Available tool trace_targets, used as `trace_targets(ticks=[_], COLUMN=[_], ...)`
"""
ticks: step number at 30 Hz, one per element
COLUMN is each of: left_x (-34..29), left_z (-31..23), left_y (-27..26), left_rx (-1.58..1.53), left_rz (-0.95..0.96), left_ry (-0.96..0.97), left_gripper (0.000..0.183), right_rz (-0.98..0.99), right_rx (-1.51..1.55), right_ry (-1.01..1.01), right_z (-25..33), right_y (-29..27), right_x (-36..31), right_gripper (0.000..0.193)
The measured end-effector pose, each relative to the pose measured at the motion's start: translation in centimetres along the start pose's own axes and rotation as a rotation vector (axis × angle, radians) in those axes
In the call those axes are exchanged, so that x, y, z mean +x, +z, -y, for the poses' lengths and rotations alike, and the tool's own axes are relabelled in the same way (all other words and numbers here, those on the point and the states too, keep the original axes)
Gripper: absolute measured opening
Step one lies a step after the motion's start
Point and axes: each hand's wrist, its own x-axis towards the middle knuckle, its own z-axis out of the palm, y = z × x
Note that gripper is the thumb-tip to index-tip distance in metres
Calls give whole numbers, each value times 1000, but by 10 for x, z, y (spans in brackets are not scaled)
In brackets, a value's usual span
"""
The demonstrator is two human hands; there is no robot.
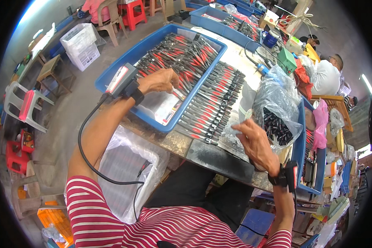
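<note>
My left hand is over the blue tray, its fingers curled inward and their tips partly hidden. A pale, slim end shows just below them; I cannot make out what they grip. Inside the tray lies a heap of slim black-and-red tools. Beside the tray, more such tools lie in a neat row, side by side on the bench. My right hand hovers right of the row's near end, thumb and fingers apart, with nothing visible in it. Both wrists carry strapped devices with black cables.
A clear plastic bag of small black parts stands right of the row, beside another blue tray. A plastic-lined bin is below the bench at left. Further blue trays stand at the back. Another person sits at far right.
</note>
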Motion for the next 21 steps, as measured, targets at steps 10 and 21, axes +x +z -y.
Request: trace_targets(ticks=[10,21], left_x=[20,15], left_z=[22,36], left_y=[25,36], left_rx=[-5,-168], left_rz=[38,-64], left_ry=[159,154], left_gripper=[29,23], right_rz=[277,-2], right_rx=[527,584], right_ry=[494,797], right_z=[28,13], right_y=[-46,-78], right_x=[-84,-168], right_gripper=[25,29])
